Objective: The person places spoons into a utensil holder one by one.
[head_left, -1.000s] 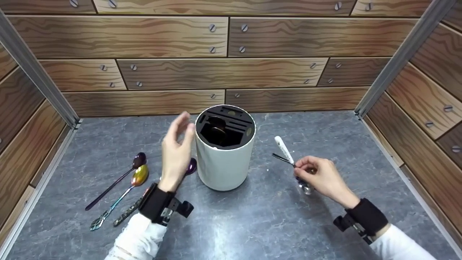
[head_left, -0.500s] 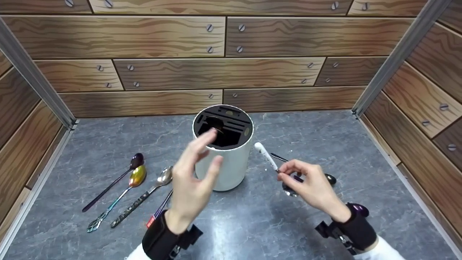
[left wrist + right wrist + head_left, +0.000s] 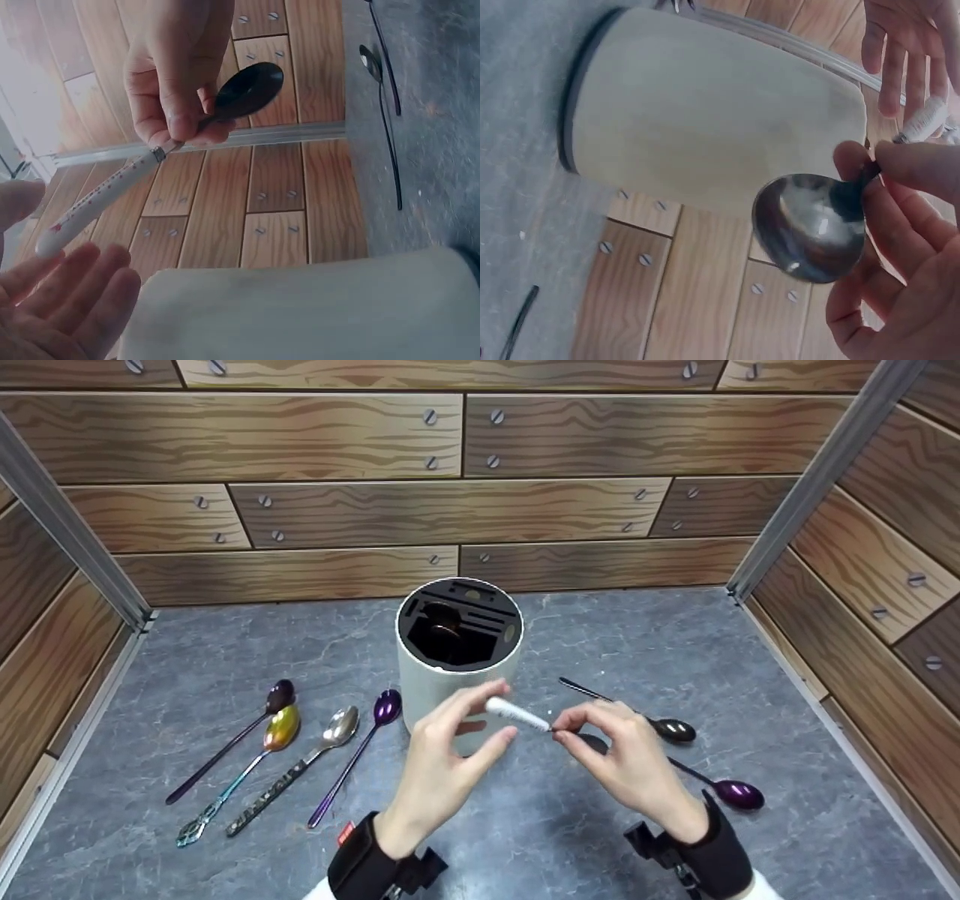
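My right hand [image 3: 634, 750] pinches the white-handled spoon [image 3: 517, 714] at its neck between thumb and fingertips, off the table [image 3: 247, 645]. The handle points toward my left hand; the shiny dark bowl lies on the other side of the pinch, close to my right fingers. My left hand [image 3: 450, 757] grips nothing: thumb and fingers are well parted, with the handle's end between them, and I cannot tell whether it touches them.

Just beyond my left hand stands the white holder [image 3: 421, 682], upright, its slotted black top facing up. To the left of that hand lie a purple spoon [image 3: 387, 706], a silver spoon [image 3: 341, 725] with a patterned handle, a gold spoon [image 3: 282, 727] with a teal handle, and farthest out a dark purple spoon [image 3: 280, 694]. Right of my right hand rest a black spoon [image 3: 676, 730] and, nearer my wrist, a shiny purple spoon [image 3: 739, 795].
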A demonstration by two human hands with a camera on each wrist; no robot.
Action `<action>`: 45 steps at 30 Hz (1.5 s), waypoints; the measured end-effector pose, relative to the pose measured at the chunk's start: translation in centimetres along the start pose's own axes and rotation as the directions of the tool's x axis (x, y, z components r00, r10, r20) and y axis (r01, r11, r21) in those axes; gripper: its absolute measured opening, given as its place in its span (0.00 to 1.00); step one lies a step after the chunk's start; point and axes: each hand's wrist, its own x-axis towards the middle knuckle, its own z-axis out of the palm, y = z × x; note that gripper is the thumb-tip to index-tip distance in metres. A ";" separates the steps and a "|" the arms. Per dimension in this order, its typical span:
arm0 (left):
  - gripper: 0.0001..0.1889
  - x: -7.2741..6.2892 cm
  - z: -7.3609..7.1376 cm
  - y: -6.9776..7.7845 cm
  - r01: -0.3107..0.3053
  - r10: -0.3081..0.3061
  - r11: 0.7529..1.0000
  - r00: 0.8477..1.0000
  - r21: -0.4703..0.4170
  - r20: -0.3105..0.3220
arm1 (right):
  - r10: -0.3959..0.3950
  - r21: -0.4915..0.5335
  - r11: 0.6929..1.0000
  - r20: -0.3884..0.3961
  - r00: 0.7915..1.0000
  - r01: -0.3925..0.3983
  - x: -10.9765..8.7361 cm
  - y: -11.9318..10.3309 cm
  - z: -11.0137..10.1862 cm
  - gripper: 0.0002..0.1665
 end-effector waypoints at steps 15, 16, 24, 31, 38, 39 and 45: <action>0.08 -0.5 -0.1 -1.3 0.023 -0.031 0.992 0.998 -0.124 -0.061 | -0.109 -0.051 0.993 -0.074 0.991 0.106 0.2 -0.2 0.7 0.15; 0.08 -0.6 -0.2 -1.3 0.023 -0.033 0.991 0.997 -0.131 -0.073 | -0.114 -0.048 0.993 -0.094 0.989 0.110 0.3 -0.2 0.7 0.16; 0.11 -0.4 -0.6 -0.7 0.108 -0.199 0.929 0.952 -0.353 -0.233 | 0.115 0.222 0.974 -0.362 0.925 -0.034 0.2 -0.2 -1.1 0.36; 0.13 -0.6 -0.6 0.2 0.138 -0.304 0.867 0.908 -0.478 -0.289 | 0.466 0.655 0.733 -0.286 0.838 -0.184 0.1 -0.2 -0.3 0.25; 0.09 -1.0 0.3 0.7 0.139 -0.342 0.818 0.898 -0.558 -0.277 | 0.481 0.789 0.581 -0.133 0.867 -0.201 0.1 -2.7 2.4 0.17; 0.09 -1.1 0.3 0.8 0.145 -0.349 0.813 0.896 -0.564 -0.273 | 0.473 0.809 0.557 -0.125 0.872 -0.187 0.2 -3.1 2.6 0.17; 0.09 -1.3 0.7 0.8 0.170 -0.377 0.788 0.893 -0.592 -0.245 | 0.485 0.902 0.411 -0.093 0.869 -0.133 0.9 -4.5 3.3 0.13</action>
